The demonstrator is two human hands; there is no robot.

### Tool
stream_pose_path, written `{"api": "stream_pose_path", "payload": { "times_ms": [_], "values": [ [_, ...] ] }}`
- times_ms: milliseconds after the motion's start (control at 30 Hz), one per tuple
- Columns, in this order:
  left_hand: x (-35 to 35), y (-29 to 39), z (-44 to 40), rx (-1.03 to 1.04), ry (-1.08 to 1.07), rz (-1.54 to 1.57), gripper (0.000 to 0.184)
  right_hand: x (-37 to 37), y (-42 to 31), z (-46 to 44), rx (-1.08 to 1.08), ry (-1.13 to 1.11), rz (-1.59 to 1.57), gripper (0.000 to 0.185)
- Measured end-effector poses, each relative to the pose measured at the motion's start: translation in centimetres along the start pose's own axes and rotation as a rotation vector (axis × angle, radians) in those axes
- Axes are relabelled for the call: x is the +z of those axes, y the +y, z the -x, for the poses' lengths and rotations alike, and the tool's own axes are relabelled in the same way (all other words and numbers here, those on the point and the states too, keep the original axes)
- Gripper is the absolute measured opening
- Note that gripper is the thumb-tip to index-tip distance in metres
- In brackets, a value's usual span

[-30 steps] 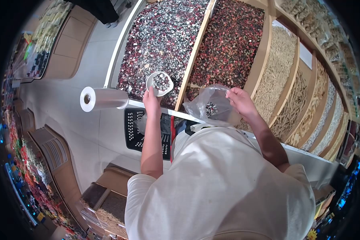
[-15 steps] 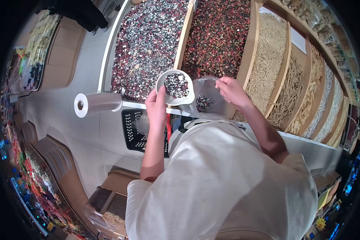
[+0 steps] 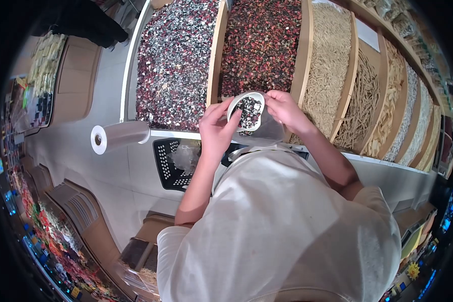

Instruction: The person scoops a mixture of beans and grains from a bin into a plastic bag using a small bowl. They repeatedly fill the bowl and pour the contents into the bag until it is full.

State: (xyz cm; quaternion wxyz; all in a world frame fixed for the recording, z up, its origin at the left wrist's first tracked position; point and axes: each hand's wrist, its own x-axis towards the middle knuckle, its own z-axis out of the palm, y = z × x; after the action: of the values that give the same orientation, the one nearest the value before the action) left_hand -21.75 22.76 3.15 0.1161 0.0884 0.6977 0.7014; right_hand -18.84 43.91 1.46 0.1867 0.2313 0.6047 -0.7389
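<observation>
Shop floor (image 3: 105, 166) left; bins (image 3: 217, 50) of dried goods across top. Centre: left hand (image 3: 219, 126) curled round white scoop (image 3: 249, 94) of dark-and-white mix (image 3: 249, 111). Right hand (image 3: 286, 109) beside it, fingertips pinching clear bag (image 3: 267, 135), partly under scoop.

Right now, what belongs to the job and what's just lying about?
In the job:
left hand
white scoop
black-white-red mix in it
right hand
clear plastic bag

Apparently just about:
clear plastic roll
black perforated basket
twig-like pieces
</observation>
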Motion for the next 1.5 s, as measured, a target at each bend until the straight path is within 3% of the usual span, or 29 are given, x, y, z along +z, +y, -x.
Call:
{"api": "stream_pose_path", "payload": {
  "times_ms": [367,667,967,1000,1067,1133,1267,1400,1500],
  "values": [
    [-0.3,-0.9,0.4,0.264,0.023,-0.457,0.042,0.0,0.2,-0.1,-0.021,-0.009,-0.014,0.021],
    [-0.5,0.0,0.5,0.446,-0.025,-0.598,0.058,-0.1,0.3,-0.3,0.004,-0.019,-0.009,0.021],
    [-1.1,-0.7,0.8,0.636,-0.009,-0.628,0.056,0.4,-0.2,0.0,0.008,-0.013,0.026,0.021],
    [-1.2,-0.6,0.8,0.636,-0.009,-0.629,0.056,0.4,-0.1,-0.1,0.004,-0.021,0.027,0.021],
    [-1.5,-0.2,0.7,0.559,0.201,-0.603,0.053,0.3,0.0,-0.1,0.005,-0.029,0.018,0.021],
    [-2.0,0.1,0.6,0.298,0.317,-0.343,0.036,0.1,0.2,-0.1,0.006,-0.039,0.009,0.021],
    [-5.3,-0.6,-0.9,0.055,0.514,-0.022,0.027,-0.1,0.3,-0.3,0.023,-0.066,-0.02,0.02],
    [-9.2,-0.9,-2.6,0.028,0.677,0.159,0.029,-0.1,0.3,-0.2,0.011,-0.053,-0.01,0.021],
    [-13.0,-3.8,-3.2,0.058,0.643,0.034,0.03,-0.3,0.5,-0.3,0.004,-0.065,-0.013,0.021]
  ]
}}
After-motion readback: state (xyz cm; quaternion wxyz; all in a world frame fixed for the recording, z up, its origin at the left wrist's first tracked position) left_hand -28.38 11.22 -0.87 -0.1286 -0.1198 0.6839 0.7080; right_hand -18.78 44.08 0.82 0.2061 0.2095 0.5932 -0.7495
